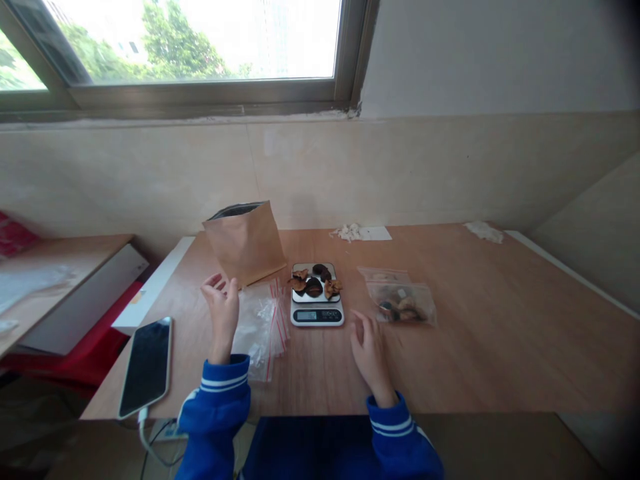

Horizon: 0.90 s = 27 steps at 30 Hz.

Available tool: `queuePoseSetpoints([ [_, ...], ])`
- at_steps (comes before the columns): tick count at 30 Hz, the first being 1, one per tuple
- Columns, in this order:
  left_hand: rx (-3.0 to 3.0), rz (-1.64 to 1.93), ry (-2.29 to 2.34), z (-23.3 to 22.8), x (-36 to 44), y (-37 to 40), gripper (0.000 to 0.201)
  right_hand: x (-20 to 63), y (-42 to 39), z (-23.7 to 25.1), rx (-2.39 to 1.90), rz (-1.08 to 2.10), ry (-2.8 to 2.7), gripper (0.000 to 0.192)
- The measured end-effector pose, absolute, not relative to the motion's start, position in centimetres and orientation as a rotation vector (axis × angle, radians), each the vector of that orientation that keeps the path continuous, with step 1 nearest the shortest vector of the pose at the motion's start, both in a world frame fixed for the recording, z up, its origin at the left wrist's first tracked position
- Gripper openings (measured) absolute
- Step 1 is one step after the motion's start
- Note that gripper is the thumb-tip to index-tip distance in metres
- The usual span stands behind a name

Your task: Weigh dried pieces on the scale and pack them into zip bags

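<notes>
A white kitchen scale (301,317) with a lit display stands mid-table. Several brown and dark dried pieces (314,287), perhaps dried mushrooms, lie on its plate. My left hand (223,312) is raised in front of a brown paper pouch (245,243), its fingers loosely curled, apart and holding nothing. Beside that hand, flat clear zip bags (257,327) with red seal strips overlap on the table. My right hand (369,347) rests to the right of the scale, fingers apart and bare. Just beyond it lies a clear bag of dried pieces (407,307).
A phone (146,367) with a white charging cable (143,427) lies at the left edge of the wooden table (500,333). Near the wall are a white card (376,233) with pale scraps (349,231) and a crumpled white piece (484,231). Another table (65,257) stands at left.
</notes>
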<state>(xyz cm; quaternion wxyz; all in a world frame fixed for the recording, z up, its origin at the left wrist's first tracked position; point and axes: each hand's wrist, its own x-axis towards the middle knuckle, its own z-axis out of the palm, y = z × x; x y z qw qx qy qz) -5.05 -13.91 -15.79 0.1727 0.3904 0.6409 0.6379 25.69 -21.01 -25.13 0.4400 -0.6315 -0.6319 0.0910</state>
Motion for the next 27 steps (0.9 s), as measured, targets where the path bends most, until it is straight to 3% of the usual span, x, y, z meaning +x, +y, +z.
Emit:
queuePoseSetpoints([
  [4, 1.196, 1.860, 1.880, -14.7, -4.7, -14.4, 0.043, 25.6, -18.7, -24.8, -1.548, 0.156, -1.602, 0.042],
  [11, 1.522, 2.199, 1.902, -5.9, -4.0, -11.6, 0.046, 23.4, -13.9, -22.8, -1.563, 0.132, -1.735, 0.051],
  [15, 1.580, 2.151, 1.935, -3.0, -4.3, -9.1, 0.031, 22.4, -13.4, -22.7, -1.595, 0.155, -1.724, 0.051],
  [21, 1.648, 1.747, 2.114, -3.8, -5.0, -8.1, 0.029, 24.7, -14.6, -24.2, -1.582, 0.122, -1.524, 0.042],
  [27, 1.680, 1.887, 2.290, -4.9, -4.2, -11.1, 0.028, 27.1, -17.1, -25.6, -1.753, -0.160, -1.568, 0.037],
])
